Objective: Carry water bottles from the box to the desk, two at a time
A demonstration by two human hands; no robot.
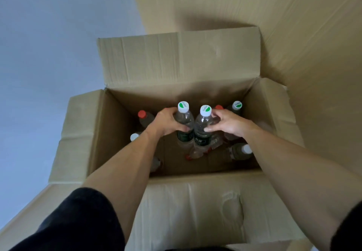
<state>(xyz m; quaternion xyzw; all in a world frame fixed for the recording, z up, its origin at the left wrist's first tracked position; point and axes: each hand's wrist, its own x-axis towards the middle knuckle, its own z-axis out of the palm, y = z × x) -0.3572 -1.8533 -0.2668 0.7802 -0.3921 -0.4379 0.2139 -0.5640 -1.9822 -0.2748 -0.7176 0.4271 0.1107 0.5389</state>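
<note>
Two hands lift two bottles inside a cardboard box [109,131].
The left hand [168,121] grips one bottle [184,121], the right hand [228,122] another bottle [202,125]; both stand upright, caps pointing up, side by side between the hands.

Open cardboard box [109,133] on pale floor, flaps splayed, left hand [166,121] gripping one upright white-capped bottle [184,117], right hand [227,122] gripping its neighbour [203,121], the two bottles touching, red-capped bottle [145,117] standing at left, others lying below.
</note>
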